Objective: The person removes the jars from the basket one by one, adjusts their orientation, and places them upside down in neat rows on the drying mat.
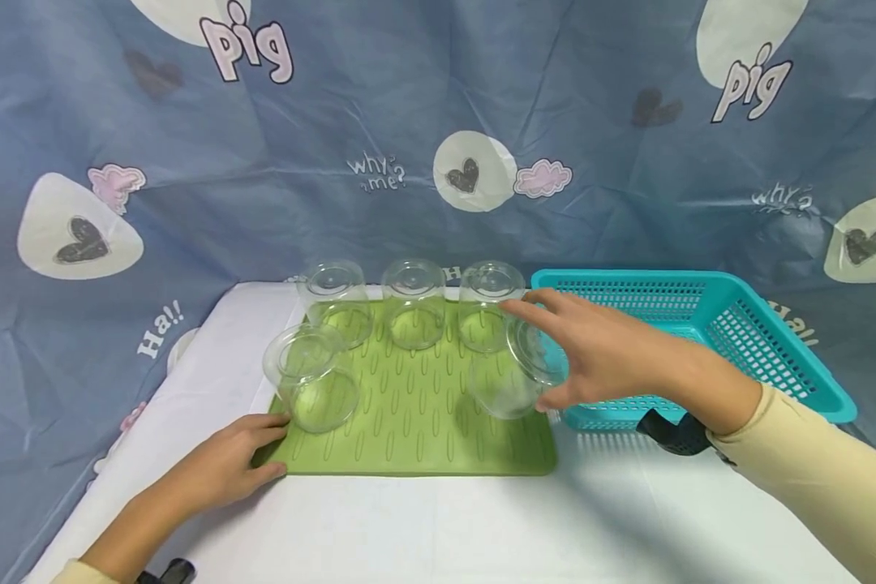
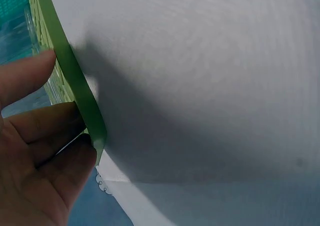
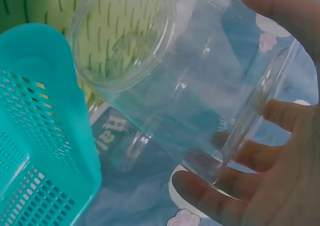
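My right hand (image 1: 584,349) holds a tilted clear jar (image 1: 500,385) over the right side of a green ridged mat (image 1: 423,442). In the right wrist view, the fingers (image 3: 250,156) spread round one end of this jar (image 3: 195,96), while its other round end is toward the mat. My left hand (image 1: 226,462) rests at the mat's front left corner. The left wrist view shows its thumb and fingers touching the mat's edge (image 2: 75,71). Another clear jar (image 1: 321,397) stands on the mat beside the left hand.
Along the back of the mat stand three more clear jars, one at left (image 1: 343,316), one in the middle (image 1: 414,312) and one at right (image 1: 485,320). A turquoise perforated basket (image 1: 788,349) sits right of the mat. Behind the white table (image 1: 380,527) hangs a blue printed cloth (image 1: 380,97).
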`<state>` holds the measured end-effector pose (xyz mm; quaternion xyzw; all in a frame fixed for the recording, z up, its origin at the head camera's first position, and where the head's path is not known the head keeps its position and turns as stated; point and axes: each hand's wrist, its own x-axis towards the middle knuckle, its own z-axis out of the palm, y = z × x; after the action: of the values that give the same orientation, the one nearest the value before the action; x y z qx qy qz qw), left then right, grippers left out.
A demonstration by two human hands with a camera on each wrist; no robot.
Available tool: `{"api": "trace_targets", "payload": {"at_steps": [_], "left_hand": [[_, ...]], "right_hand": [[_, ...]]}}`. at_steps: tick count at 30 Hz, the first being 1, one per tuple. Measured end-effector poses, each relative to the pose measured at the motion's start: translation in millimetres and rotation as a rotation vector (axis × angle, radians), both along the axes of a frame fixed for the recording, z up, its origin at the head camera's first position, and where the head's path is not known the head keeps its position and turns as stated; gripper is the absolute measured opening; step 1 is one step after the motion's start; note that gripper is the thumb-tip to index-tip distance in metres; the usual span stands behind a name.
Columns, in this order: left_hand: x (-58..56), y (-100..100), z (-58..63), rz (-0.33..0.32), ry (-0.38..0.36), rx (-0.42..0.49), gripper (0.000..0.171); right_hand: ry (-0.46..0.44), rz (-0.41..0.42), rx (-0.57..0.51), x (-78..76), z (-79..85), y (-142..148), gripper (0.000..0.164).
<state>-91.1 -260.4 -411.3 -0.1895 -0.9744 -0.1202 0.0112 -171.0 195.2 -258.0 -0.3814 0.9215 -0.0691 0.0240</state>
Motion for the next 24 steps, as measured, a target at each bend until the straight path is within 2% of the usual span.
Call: {"api": "trace_targets", "payload": {"at_steps": [6, 12, 19, 24], "left_hand": [[0.8, 1, 2.3, 0.020, -0.024, 0.006, 0.046], [-0.6, 6, 2.6, 0.034, -0.059, 0.014, 0.045], [1.5, 7, 1.8, 0.075, -0.092, 0.035, 0.047], [2.5, 7, 1.7, 0.082, -0.103, 0.037, 0.048]], "right_hand": [[-0.001, 0.024, -0.002, -3.5, 1.7, -9, 0.108], [-0.018, 0.035, 0.014, -7.8, -3.9, -16, 0.107], [-0.046, 0.027, -0.003, -13.6, -17.0, -20, 0.117], [-0.050, 0.012, -0.031, -17.7, -29.5, -23, 0.118]]}}
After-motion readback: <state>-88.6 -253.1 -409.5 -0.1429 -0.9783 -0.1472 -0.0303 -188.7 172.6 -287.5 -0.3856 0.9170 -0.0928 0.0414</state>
